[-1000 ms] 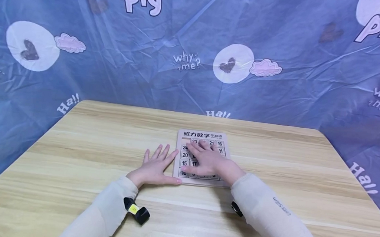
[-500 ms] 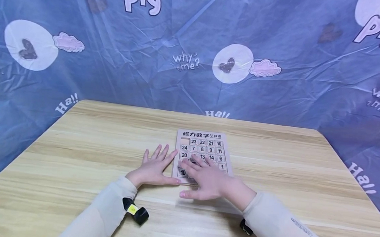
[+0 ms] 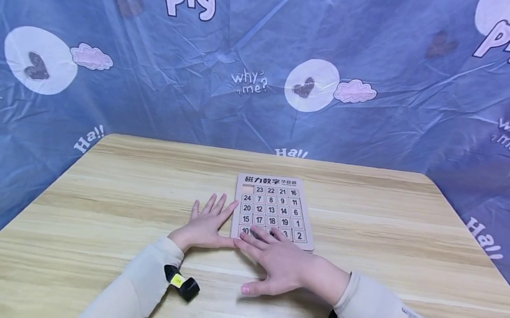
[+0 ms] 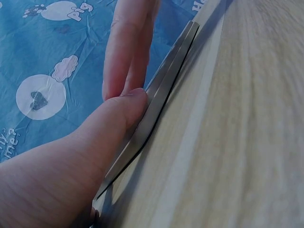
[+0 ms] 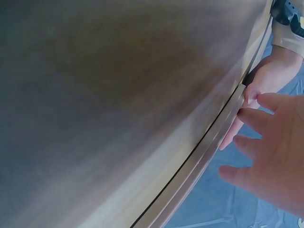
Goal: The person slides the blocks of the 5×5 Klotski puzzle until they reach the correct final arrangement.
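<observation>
A number sliding puzzle (image 3: 272,210) lies flat on the table, its title strip at the far side. Its top-left slot (image 3: 248,189) holds no tile. Spread fingers of my left hand (image 3: 204,229) rest along the puzzle's left edge, thumb at the near-left corner; in the left wrist view the thumb (image 4: 130,107) lies against the frame's side. My right hand (image 3: 280,263), fingers extended and apart, overlaps the bottom row and near edge, hiding some of the tiles. Its thumb points left over the table. The right wrist view shows these fingers (image 5: 254,121) near the puzzle's edge.
The wooden table (image 3: 145,180) extends around the puzzle on all sides. A blue printed cloth (image 3: 174,98) hangs behind it. Both forearms carry a black strapped device, the left one (image 3: 182,283) with a yellow label.
My right hand has drawn back from the middle of the puzzle toward its near edge, uncovering most of the numbered tiles. The left hand has stayed in place.
</observation>
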Available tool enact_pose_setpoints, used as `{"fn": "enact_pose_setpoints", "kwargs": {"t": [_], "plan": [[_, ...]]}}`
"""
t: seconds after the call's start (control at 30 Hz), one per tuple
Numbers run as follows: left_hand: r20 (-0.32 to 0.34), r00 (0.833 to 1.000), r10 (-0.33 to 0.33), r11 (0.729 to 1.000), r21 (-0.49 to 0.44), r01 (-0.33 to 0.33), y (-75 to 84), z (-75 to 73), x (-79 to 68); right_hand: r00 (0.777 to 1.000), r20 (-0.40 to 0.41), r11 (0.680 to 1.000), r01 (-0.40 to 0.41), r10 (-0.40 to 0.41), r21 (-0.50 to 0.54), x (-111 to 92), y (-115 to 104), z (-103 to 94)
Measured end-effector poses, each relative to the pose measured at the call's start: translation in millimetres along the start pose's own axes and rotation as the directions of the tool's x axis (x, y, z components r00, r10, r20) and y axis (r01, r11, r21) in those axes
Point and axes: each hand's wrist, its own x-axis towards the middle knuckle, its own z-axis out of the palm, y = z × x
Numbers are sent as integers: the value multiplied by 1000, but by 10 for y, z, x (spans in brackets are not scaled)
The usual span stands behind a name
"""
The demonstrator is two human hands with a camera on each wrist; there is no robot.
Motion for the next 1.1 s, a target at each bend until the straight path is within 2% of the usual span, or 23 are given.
{"fn": "enact_pose_setpoints", "kwargs": {"t": [0.53,1.1], "plan": [[5,1000,-17,1000,1,17,-15,11,13,1000,7,999,-29,28,34,34,23,15],[12,1000,-11,1000,-16,11,8,-7,17,996,25,997,-80,81,-24,137,94,4]]}}
